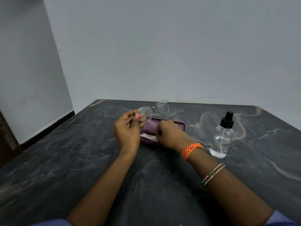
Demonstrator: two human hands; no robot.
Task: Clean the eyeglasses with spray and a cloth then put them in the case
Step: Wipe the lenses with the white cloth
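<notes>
Eyeglasses (153, 110) sit pinched at near lens rim by left hand (127, 129), held up over the open purple case (177, 125) w/ far lens out toward the wall. Right hand (169, 134) is curled closed at the white cloth (149, 137) lying in the case, prob gripping it, contact partly hidden; spray bottle (222, 139) stands apart to the right on the dark table (65, 160). Thin wire frame looks light, bendy & fragile, lens appears wet so slippery: best held by rim or bridge, not glass.

Case (177, 125) lies on table (81, 160); cloth (149, 137) in it; bottle (222, 139) right; eyeglasses (154, 110) held above.
</notes>
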